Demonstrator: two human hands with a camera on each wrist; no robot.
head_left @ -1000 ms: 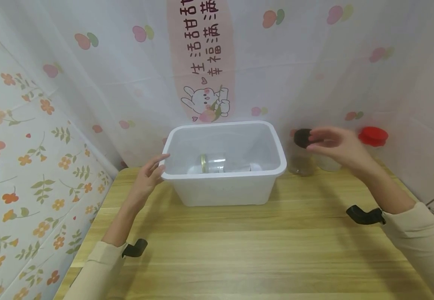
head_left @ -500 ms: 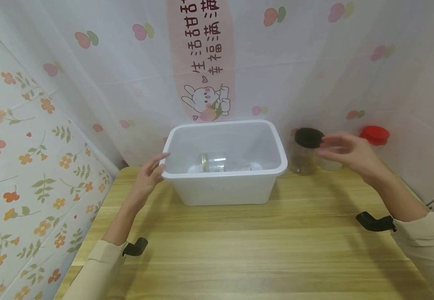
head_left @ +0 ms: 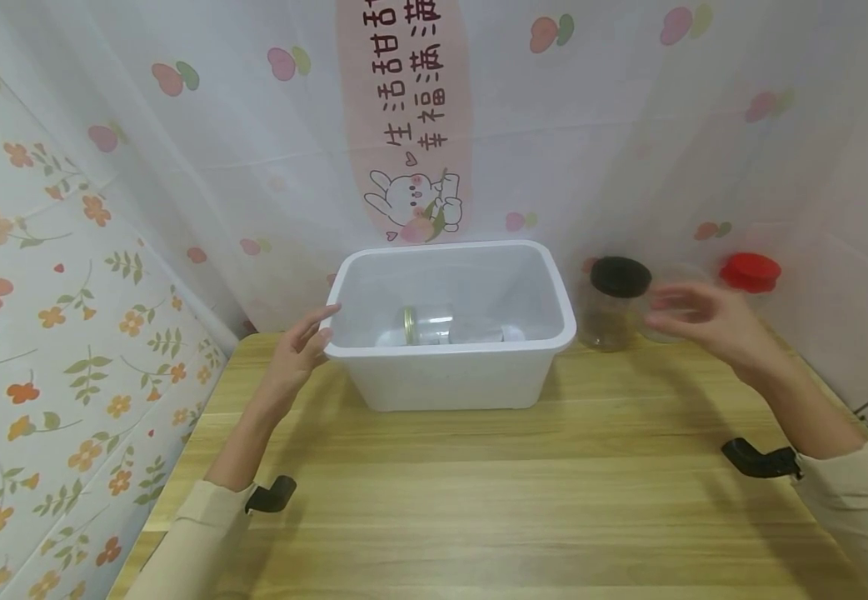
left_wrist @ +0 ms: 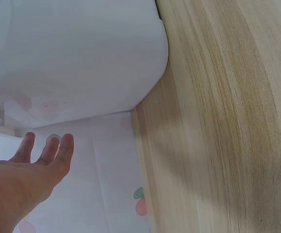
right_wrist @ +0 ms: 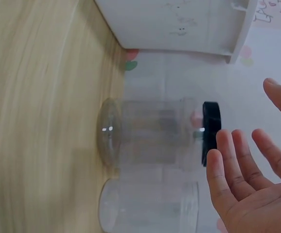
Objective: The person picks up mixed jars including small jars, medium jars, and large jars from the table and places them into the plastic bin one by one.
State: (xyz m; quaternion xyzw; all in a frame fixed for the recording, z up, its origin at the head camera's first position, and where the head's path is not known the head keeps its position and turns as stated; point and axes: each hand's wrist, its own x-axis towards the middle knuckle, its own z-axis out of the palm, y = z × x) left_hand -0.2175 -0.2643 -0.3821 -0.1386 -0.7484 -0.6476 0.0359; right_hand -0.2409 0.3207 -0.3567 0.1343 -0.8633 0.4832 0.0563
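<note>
My left hand (head_left: 287,362) rests on the left end of a white plastic tub (head_left: 449,379), fingertips at its rim. Inside the tub a clear jar (head_left: 434,323) with a gold lid lies on its side; other clear shapes beside it are hard to make out. My right hand (head_left: 719,325) hovers right of a clear jar with a black lid (head_left: 620,277), fingers apart and holding nothing. In the right wrist view its fingertips are close to that lid (right_wrist: 211,133); contact is unclear. A second clear jar (right_wrist: 148,206) stands beside it, partly behind the hand in the head view.
A red lid (head_left: 750,272) shows behind my right hand; what lies under it is hidden. The wooden table (head_left: 479,500) ends at a printed curtain (head_left: 254,167) behind the tub. A floral sheet (head_left: 67,333) hangs along the left side.
My right hand has drawn away to the right and slightly nearer me, uncovering the black lid. The left hand and the tub have stayed in place.
</note>
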